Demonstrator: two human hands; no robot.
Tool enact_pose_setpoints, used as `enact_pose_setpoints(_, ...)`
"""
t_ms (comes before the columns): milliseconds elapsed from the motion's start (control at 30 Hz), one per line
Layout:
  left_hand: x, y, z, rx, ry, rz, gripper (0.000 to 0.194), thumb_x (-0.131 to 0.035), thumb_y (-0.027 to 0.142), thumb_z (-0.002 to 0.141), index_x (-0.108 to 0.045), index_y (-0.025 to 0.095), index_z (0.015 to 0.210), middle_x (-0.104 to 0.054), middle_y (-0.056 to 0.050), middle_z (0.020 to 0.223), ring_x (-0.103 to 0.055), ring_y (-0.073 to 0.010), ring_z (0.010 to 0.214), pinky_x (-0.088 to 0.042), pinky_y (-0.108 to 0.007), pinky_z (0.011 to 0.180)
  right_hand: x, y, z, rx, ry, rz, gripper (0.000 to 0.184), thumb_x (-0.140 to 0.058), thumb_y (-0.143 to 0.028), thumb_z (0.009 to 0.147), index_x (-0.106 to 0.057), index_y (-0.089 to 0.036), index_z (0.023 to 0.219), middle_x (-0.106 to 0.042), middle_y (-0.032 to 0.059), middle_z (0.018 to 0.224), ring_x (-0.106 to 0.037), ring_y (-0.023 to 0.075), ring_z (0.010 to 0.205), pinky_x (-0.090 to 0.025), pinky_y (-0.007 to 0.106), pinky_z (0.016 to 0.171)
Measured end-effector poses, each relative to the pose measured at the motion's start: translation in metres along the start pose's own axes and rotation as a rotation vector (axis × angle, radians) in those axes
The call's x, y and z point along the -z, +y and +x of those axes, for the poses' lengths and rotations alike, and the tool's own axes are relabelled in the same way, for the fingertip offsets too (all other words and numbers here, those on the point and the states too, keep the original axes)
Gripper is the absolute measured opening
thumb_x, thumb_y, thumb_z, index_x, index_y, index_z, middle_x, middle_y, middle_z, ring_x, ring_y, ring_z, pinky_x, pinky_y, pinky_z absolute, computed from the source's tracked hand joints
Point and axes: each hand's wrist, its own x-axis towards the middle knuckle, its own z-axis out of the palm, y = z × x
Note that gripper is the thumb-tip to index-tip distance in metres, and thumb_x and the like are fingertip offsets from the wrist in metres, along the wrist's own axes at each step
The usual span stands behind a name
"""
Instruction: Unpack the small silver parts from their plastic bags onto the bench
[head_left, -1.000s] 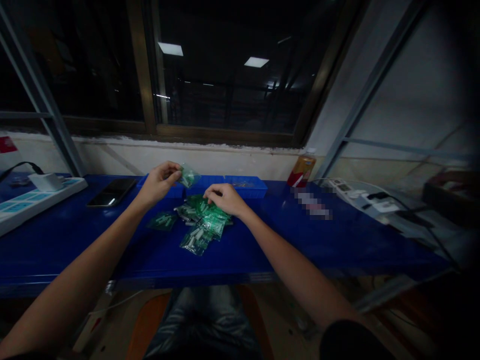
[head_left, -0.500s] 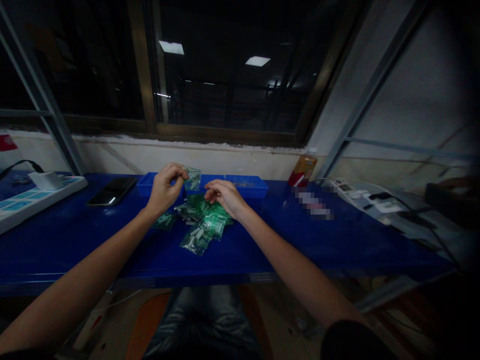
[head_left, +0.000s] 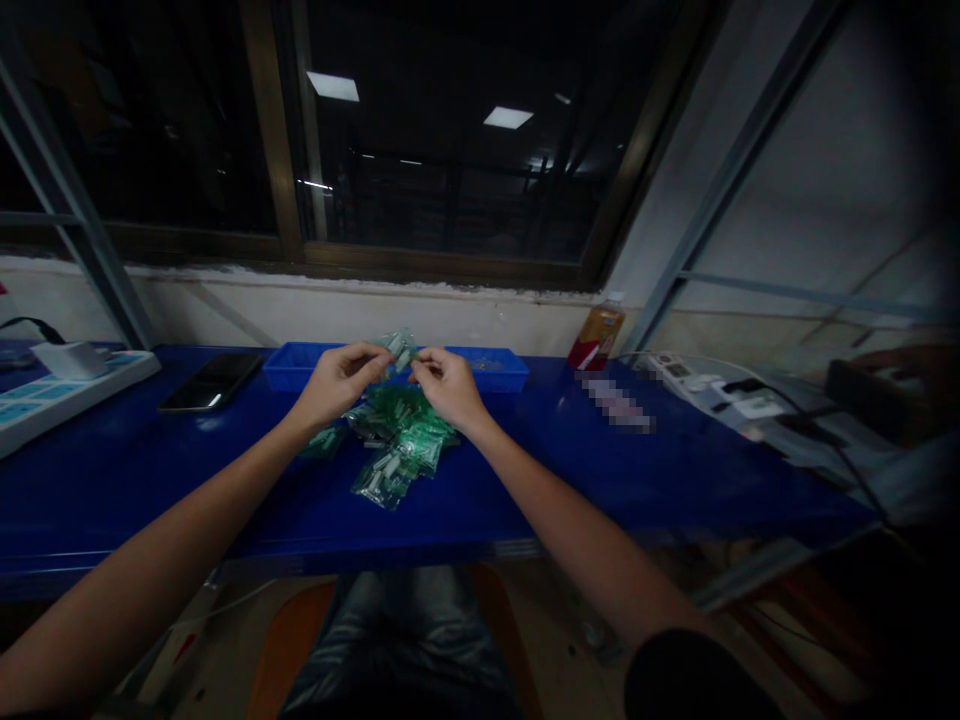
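Between my two hands a small clear plastic bag with pale pieces inside is held up above the table. My left hand pinches its left side with thumb and forefinger. On its right edge the fingers of my right hand are closed in a pinch. Below the hands lies a heap of similar greenish plastic bags, several of them overlapping, with white pieces showing through. Behind the hands stands a low blue tray, partly hidden by them; a few small thin things lie in its right part.
On the blue table, a dark phone and a white power strip lie to the left. A drink bottle stands at the back right, near chargers and cables. A window is beyond the table.
My right hand has moved up from over the heap and now grips the bag's right edge. My left hand has brought the bag slightly right, toward it.
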Motion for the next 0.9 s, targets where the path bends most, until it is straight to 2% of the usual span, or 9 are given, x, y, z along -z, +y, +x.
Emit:
enact_pose_setpoints(133,-0.002,-0.007,0.003,-0.002,0.069,-0.062,0.020,-0.061,0.028,0.073,-0.060,0.015,0.089,-0.055,0.001,0.062,-0.052,-0.0104,0.056,-0.041,-0.021,0.053,-0.002,0.004,0.000,0.009,-0.064,-0.010,0.011,-0.049,-0.015,0.071,-0.059,-0.017,0.077,-0.062,0.0011,0.069,-0.060,0.0131,0.067,-0.046,0.027,0.065)
enact_pose_setpoints(267,0.000,-0.015,0.005,-0.036,0.104,-0.084,0.018,-0.061,0.025,0.074,-0.058,0.017,0.089,-0.058,0.000,0.071,-0.053,-0.0095,0.058,-0.043,-0.021,0.055,-0.001,0.001,-0.001,-0.015,-0.103,-0.034,0.015,-0.047,-0.012,0.070,-0.061,-0.017,0.075,-0.062,0.0008,0.067,-0.058,0.0119,0.065,-0.045,0.027,0.066)
enact_pose_setpoints(467,-0.001,-0.010,0.003,-0.051,0.086,-0.038,0.017,-0.060,0.023,0.075,-0.059,0.016,0.090,-0.056,0.001,0.068,-0.050,-0.0084,0.055,-0.040,-0.020,0.052,0.001,-0.008,-0.003,0.023,-0.090,-0.055,0.013,-0.048,-0.022,0.074,-0.058,-0.017,0.066,-0.059,-0.0008,0.061,-0.056,0.0112,0.061,-0.041,0.024,0.062)
enact_pose_setpoints(633,-0.002,-0.006,0.002,-0.074,0.080,0.036,0.016,-0.059,0.023,0.076,-0.059,0.016,0.090,-0.057,0.000,0.069,-0.048,-0.0075,0.054,-0.038,-0.020,0.050,0.001,-0.001,-0.003,0.054,-0.056,-0.089,0.013,-0.045,-0.019,0.072,-0.054,-0.017,0.063,-0.054,-0.0022,0.059,-0.053,0.0106,0.059,-0.039,0.023,0.059)
enact_pose_setpoints(733,0.001,-0.006,0.004,-0.104,0.137,-0.020,0.031,-0.059,0.022,0.075,-0.053,0.018,0.105,-0.057,0.000,0.073,-0.053,-0.0089,0.059,-0.042,-0.020,0.054,0.002,0.004,-0.002,0.043,-0.036,-0.089,0.012,-0.043,-0.017,0.069,-0.054,-0.017,0.063,-0.053,-0.0026,0.057,-0.052,0.0104,0.057,-0.039,0.023,0.057)
enact_pose_setpoints(833,0.005,-0.006,0.007,-0.111,0.183,-0.083,0.054,-0.060,0.021,0.074,-0.039,0.021,0.123,-0.055,0.001,0.074,-0.054,-0.0094,0.061,-0.045,-0.021,0.057,0.001,0.005,-0.001,0.001,-0.041,-0.089,0.012,-0.044,-0.017,0.067,-0.056,-0.017,0.067,-0.053,-0.0024,0.057,-0.052,0.0103,0.055,-0.040,0.023,0.056)
enact_pose_setpoints(900,0.006,-0.007,0.008,-0.090,0.191,-0.083,0.052,-0.060,0.021,0.073,-0.040,0.020,0.121,-0.057,0.000,0.077,-0.056,-0.0101,0.063,-0.046,-0.022,0.059,-0.001,0.004,-0.001,-0.021,-0.051,-0.093,0.015,-0.045,-0.016,0.066,-0.059,-0.017,0.073,-0.055,-0.0019,0.058,-0.051,0.0103,0.054,-0.040,0.023,0.056)
